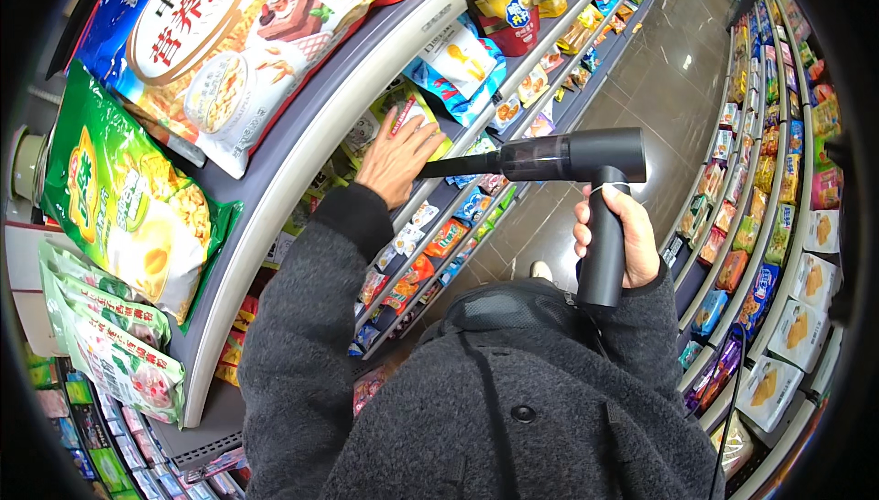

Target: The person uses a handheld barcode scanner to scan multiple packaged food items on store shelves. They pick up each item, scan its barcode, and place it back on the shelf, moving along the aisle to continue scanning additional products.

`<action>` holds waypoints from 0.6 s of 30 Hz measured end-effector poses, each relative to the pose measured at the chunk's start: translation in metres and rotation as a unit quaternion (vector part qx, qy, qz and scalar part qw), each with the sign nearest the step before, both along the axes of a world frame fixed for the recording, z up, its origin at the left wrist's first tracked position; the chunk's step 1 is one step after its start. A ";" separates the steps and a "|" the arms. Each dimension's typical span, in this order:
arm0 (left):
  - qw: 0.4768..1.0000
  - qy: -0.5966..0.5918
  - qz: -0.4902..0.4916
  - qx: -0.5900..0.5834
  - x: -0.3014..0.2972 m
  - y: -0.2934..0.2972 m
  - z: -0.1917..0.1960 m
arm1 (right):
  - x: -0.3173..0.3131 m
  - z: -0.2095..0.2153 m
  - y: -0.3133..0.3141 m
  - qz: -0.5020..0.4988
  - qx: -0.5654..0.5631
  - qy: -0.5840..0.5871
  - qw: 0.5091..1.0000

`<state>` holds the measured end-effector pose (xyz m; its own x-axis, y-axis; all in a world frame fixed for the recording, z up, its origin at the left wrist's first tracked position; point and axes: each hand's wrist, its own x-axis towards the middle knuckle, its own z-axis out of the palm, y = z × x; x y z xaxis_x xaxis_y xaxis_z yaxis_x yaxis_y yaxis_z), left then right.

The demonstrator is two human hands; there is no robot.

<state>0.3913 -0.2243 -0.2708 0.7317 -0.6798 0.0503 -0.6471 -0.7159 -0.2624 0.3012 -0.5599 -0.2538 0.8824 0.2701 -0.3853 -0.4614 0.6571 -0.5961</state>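
My right hand [636,236] is wrapped around the grip of a black cordless handheld vacuum [575,156], whose body lies level. Its narrow crevice nozzle [462,166] points left into the shelf, with the tip beside my left hand [400,159]. That left hand lies with fingers stretched out on a yellow-green snack bag [413,103] standing on the middle shelf. The palm and fingers cover much of the bag. A blue and white snack bag [462,68] stands just beyond it.
Above my left arm, the upper shelf edge [302,125] curves past a large oatmeal bag [215,51] and a green cereal bag [137,216]. Lower shelves hold several small packets. Across the tiled aisle floor [659,70] stands another stocked shelf [760,253]. A black cable [730,418] hangs at the right.
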 end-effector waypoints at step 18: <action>0.991 0.055 0.039 0.119 0.059 -0.003 -0.010 | 0.010 -0.007 -0.020 -0.056 0.012 -0.029 0.998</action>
